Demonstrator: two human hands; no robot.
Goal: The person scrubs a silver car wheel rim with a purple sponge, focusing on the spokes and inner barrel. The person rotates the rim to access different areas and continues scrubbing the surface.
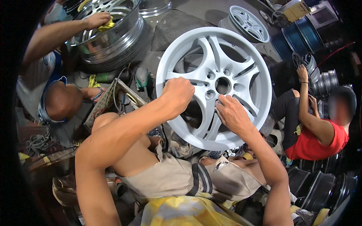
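A pale grey alloy wheel rim (pixel 237 71) faces me at the middle of the view, tilted up in front of my knees. Its split spokes run out from a hub with a round centre hole and several bolt holes. My left hand (pixel 176 97) is closed in a fist against a spoke on the left side; whatever it may hold is hidden. My right hand (pixel 233 113) presses bent fingers, held together, on the rim just below the centre hole. I cannot make out what, if anything, is under those fingertips.
At the upper left, a person's hand (pixel 98 20) holds a yellow cloth on a shiny rim (pixel 113 49). A person in a red top (pixel 313 139) sits at right near stacked rims. Another pale rim (pixel 249 23) stands behind mine. A green-and-grey power tool (pixel 142 78) lies left.
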